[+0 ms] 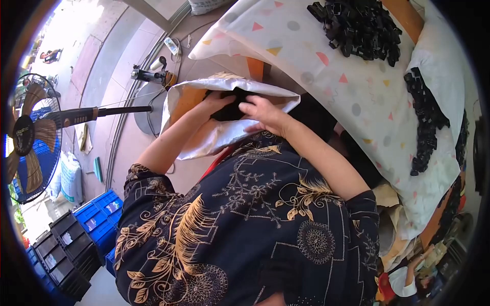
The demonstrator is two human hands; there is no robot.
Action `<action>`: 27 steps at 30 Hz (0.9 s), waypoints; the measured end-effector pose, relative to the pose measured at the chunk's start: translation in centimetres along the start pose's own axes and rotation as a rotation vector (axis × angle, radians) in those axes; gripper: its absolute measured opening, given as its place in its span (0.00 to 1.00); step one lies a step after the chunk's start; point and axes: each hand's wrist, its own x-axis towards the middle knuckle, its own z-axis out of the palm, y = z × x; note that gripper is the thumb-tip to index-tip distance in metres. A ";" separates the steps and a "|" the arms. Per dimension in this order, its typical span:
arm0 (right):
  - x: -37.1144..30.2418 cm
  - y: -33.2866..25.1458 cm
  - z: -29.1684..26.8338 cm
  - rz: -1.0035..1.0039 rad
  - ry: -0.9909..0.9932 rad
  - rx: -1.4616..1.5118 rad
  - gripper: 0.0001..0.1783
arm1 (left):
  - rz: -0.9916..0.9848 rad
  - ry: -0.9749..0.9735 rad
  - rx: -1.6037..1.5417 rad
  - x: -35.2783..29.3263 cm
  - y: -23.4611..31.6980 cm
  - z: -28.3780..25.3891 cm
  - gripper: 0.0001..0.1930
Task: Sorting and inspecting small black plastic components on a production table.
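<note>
In front of my body is a white sack (232, 84) with its mouth spread wide and an orange-tan inner side. Dark contents (232, 110) show inside it, too shadowed to name. My left hand (217, 103) reaches in over the left part of the mouth, its fingertips lost in the dark. From the other side, my right hand (265, 112) bends its fingers inward at the dark contents, close to the left hand. Whatever it grips is hidden. On the table at the right, apart from both hands, lies a heap of small black parts (360, 28).
A patterned sheet (326, 76) covers the table. More black parts (426, 122) lie in a strip on its right. At the left stand a fan (30, 135), blue crates (99, 217) and black crates (74, 237). A small machine (153, 76) sits beyond the sack.
</note>
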 end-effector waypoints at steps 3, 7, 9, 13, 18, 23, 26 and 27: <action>0.6 0.3 0.5 -0.383 -0.046 -0.839 0.35 | 0.197 -0.442 0.744 -0.2 4.6 0.0 0.28; -2.1 0.0 1.8 -0.536 -0.013 -1.364 0.32 | -0.042 -0.333 0.132 -2.7 6.1 3.4 0.32; -2.2 -0.2 2.0 -0.479 -0.014 -1.577 0.24 | -0.301 -0.113 -0.303 -1.3 7.6 3.6 0.32; -1.0 0.4 2.5 -0.573 -0.270 -1.898 0.07 | -0.045 -0.098 -0.159 4.8 9.5 1.1 0.21; -3.3 0.7 1.8 -0.837 -0.377 -1.577 0.05 | 0.270 -0.043 -0.216 6.4 14.1 1.3 0.17; -3.4 1.1 1.9 -0.790 -0.375 -1.493 0.04 | 0.319 -0.020 -0.337 5.9 13.4 1.1 0.17; -2.6 1.9 1.4 -0.689 -0.345 -1.495 0.04 | 0.287 -0.060 -0.344 6.7 11.1 1.9 0.17; -2.2 1.8 0.9 -0.650 -0.280 -1.500 0.04 | 0.251 -0.096 -0.243 7.0 11.5 2.3 0.18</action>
